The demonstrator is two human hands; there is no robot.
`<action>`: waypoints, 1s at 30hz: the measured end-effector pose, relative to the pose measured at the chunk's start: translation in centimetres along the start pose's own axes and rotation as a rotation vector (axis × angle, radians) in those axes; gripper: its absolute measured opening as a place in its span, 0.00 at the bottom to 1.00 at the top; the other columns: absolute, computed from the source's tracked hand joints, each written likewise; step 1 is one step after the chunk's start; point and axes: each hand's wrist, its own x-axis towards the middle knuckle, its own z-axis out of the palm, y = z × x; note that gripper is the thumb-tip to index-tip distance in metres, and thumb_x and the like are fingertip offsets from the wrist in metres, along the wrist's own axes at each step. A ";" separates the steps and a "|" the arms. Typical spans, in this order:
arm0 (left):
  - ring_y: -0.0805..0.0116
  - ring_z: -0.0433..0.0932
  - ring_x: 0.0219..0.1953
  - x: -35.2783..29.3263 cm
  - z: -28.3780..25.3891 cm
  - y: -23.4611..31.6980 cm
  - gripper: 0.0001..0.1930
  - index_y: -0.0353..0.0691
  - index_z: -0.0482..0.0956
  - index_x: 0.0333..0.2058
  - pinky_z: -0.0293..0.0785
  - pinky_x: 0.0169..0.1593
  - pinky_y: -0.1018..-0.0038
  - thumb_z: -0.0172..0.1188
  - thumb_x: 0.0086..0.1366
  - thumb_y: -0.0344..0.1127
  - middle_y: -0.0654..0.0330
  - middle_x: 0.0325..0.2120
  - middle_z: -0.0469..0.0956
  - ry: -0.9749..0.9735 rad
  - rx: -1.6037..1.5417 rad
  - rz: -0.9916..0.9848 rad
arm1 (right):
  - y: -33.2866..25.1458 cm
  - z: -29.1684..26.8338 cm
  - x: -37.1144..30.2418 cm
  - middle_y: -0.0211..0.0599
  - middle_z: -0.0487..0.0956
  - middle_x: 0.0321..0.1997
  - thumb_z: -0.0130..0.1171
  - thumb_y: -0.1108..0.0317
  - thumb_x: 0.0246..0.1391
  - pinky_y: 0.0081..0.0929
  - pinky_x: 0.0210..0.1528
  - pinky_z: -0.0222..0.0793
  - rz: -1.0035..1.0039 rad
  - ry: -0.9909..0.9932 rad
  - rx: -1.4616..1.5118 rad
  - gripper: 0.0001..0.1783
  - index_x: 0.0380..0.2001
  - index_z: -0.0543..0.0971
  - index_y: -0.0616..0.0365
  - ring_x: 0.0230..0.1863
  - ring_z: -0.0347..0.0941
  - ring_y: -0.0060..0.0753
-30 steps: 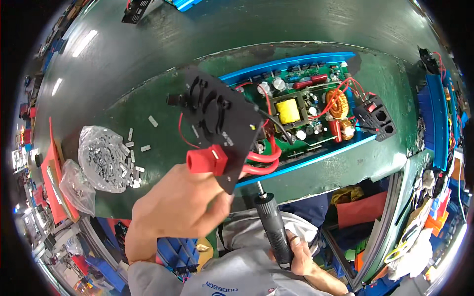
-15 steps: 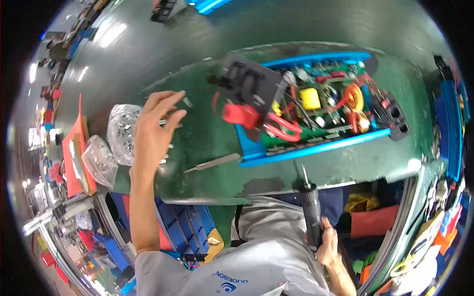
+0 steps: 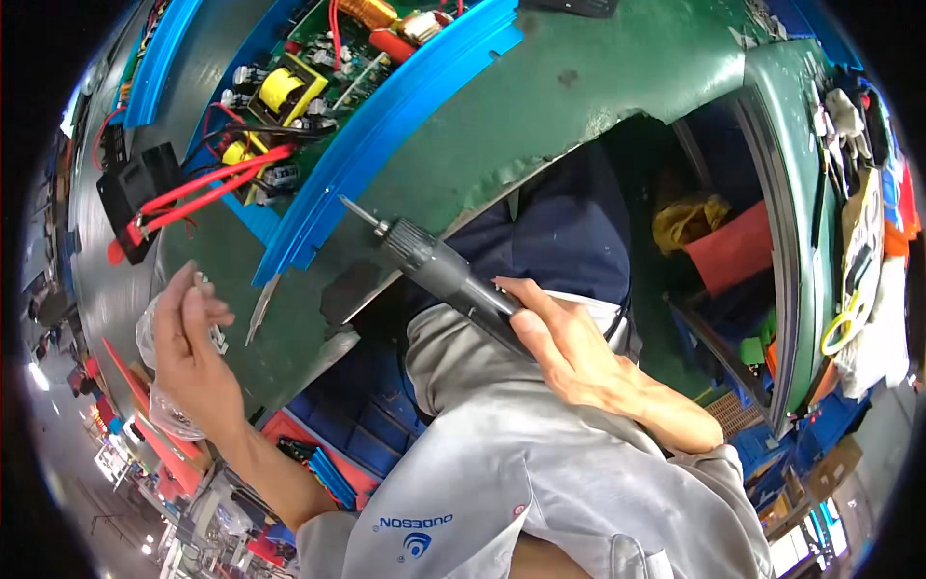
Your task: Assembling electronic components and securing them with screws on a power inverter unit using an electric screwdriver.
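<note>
My right hand (image 3: 584,362) is wrapped round the rear of a black electric screwdriver (image 3: 449,275). Its thin bit points up and left, close to the near blue rail (image 3: 386,135) of a metal housing. Inside that housing lies a green circuit board (image 3: 347,53) with yellow-wound transformers, copper coils and red and black wires. At the left, my left hand (image 3: 198,372) is raised over the table edge, fingers drawn together. A small pale bit shows at its fingertips, too small to name. A black end panel (image 3: 145,188) with thick red wires stands off the housing's left end.
Tweezers (image 3: 260,309) lie on the green tabletop (image 3: 569,87) below the housing's corner. Clear plastic bags (image 3: 174,415) and a red folder (image 3: 164,458) are beside my left arm. Another blue housing part (image 3: 164,63) lies farther back. Blue bins (image 3: 357,415) sit under the table.
The view has turned, so the housing appears farther up and left. My left hand has gone from spread fingers to drawn-together ones. The screwdriver has been raised, its bit nearer the blue rail.
</note>
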 end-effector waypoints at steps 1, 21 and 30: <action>0.76 0.78 0.34 -0.4 0.9 1.9 0.13 0.30 0.79 0.51 0.76 0.42 0.78 0.52 0.76 0.32 0.58 0.36 0.82 0.000 0.008 -0.002 | -0.3 -0.1 0.1 0.56 0.78 0.34 0.37 0.59 0.73 0.41 0.39 0.69 0.059 -0.036 0.003 0.24 0.61 0.67 0.65 0.31 0.76 0.51; 0.50 0.66 0.68 6.5 6.2 6.8 0.04 0.32 0.82 0.30 0.61 0.69 0.59 0.68 0.55 0.25 0.52 0.66 0.68 -0.247 0.379 0.653 | -1.4 -0.2 1.2 0.32 0.79 0.32 0.28 0.40 0.74 0.26 0.42 0.67 0.263 -0.166 0.369 0.37 0.52 0.75 0.63 0.36 0.72 0.25; 0.46 0.63 0.69 6.5 5.5 6.3 0.08 0.38 0.81 0.31 0.62 0.67 0.55 0.70 0.52 0.25 0.50 0.67 0.66 -0.380 0.202 0.529 | -0.3 1.0 0.8 0.38 0.79 0.28 0.29 0.26 0.65 0.23 0.33 0.66 0.497 -0.339 0.774 0.52 0.60 0.71 0.70 0.27 0.73 0.25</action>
